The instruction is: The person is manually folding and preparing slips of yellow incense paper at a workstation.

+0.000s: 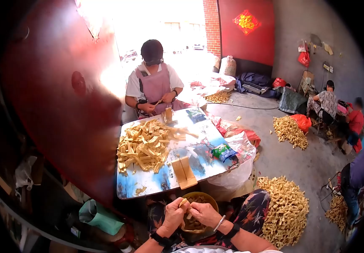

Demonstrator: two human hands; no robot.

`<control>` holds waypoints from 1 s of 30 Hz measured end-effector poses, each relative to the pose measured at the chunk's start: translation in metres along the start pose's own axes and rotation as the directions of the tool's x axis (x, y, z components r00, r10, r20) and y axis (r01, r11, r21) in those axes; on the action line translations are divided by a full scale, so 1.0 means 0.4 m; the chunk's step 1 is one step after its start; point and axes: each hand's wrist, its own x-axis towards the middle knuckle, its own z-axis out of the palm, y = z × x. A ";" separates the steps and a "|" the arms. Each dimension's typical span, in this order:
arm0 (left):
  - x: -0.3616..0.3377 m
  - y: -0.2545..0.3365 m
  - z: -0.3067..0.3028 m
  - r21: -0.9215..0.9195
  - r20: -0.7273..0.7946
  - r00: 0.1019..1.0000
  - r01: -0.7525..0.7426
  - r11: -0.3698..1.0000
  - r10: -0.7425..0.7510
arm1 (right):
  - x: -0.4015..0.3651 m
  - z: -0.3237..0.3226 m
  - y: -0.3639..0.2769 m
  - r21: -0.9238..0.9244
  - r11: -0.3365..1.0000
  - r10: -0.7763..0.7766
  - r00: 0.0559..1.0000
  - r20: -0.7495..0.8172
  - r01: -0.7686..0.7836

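Observation:
My left hand (pixel 175 215) and my right hand (pixel 207 214) meet above a yellow bowl (pixel 216 203) in my lap. The fingers of both are closed on a small pale yellow strip (pixel 183 202), which looks like tofu skin; its far part is hidden by my fingers. More yellowish pieces (pixel 196 225) lie in the bowl below. On the table ahead of my hands is a wooden block (pixel 183 172) with a slot down its middle. A heap of loose yellow strips (pixel 143 145) covers the table's left side.
Across the table (pixel 127 192) sits a person (pixel 156 86) in an apron, holding a strip. A green-blue packet (pixel 223 152) lies at the table's right edge. Knotted pieces (pixel 284 211) are heaped on the floor to my right. Other people (pixel 327 103) sit farther right.

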 end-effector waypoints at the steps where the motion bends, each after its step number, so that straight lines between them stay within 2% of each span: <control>1: -0.011 -0.008 0.005 -0.097 -0.002 0.997 0.076 0.992 -0.076 | -0.008 0.015 0.007 0.000 1.000 0.012 1.000 -0.015 -0.012; 5: -0.035 -0.028 0.000 -0.098 -0.063 0.993 0.097 0.990 -0.103 | -0.014 0.040 -0.003 0.013 0.999 0.039 0.999 -0.009 -0.039; 8: -0.050 -0.047 -0.014 -0.052 -0.113 0.991 0.064 0.997 -0.070 | -0.015 0.051 -0.030 -0.086 0.993 0.083 0.995 0.046 -0.079; 12: -0.067 -0.069 -0.035 -0.241 -0.033 0.979 0.189 0.952 -0.203 | -0.027 0.099 0.006 0.071 0.980 0.186 0.983 0.004 -0.185; 14: -0.064 -0.118 -0.052 -0.243 0.012 0.980 0.195 0.950 -0.198 | -0.017 0.120 0.042 0.210 0.941 0.280 0.959 -0.040 -0.266; 15: -0.069 -0.096 -0.061 -0.235 0.025 0.976 0.215 0.948 -0.215 | -0.005 0.106 -0.007 0.287 0.902 0.345 0.938 -0.035 -0.321; 16: -0.071 -0.085 -0.070 -0.224 0.039 0.972 0.233 0.946 -0.230 | 0.007 0.107 -0.003 0.288 0.901 0.357 0.931 -0.071 -0.324; 17: -0.073 -0.114 -0.080 -0.146 0.120 0.969 0.231 0.962 -0.214 | 0.018 0.110 0.007 0.339 0.896 0.331 0.941 -0.076 -0.288; 18: -0.077 -0.131 -0.084 -0.162 0.145 0.967 0.234 0.959 -0.211 | 0.026 0.113 0.009 0.388 0.887 0.305 0.949 -0.083 -0.251; 20: -0.087 -0.159 -0.088 -0.196 0.198 0.958 0.247 0.949 -0.208 | 0.033 0.123 -0.003 0.288 0.929 0.265 0.961 -0.076 -0.233; 21: -0.091 -0.150 -0.093 -0.153 0.149 0.976 0.183 0.971 -0.160 | 0.032 0.128 -0.011 0.238 0.945 0.247 0.967 -0.071 -0.224; 24: -0.106 -0.099 -0.104 -0.007 0.029 0.998 0.055 0.998 -0.054 | 0.022 0.142 -0.038 -0.092 0.994 0.048 0.988 -0.149 -0.062; 27: -0.116 -0.079 -0.118 0.031 0.069 0.995 0.073 0.997 -0.075 | 0.004 0.153 -0.044 -0.089 0.991 0.083 0.983 -0.167 -0.099; 30: -0.111 -0.094 -0.110 0.107 0.062 0.996 0.061 0.992 -0.068 | -0.002 0.158 -0.033 0.096 0.988 0.139 0.968 -0.210 -0.121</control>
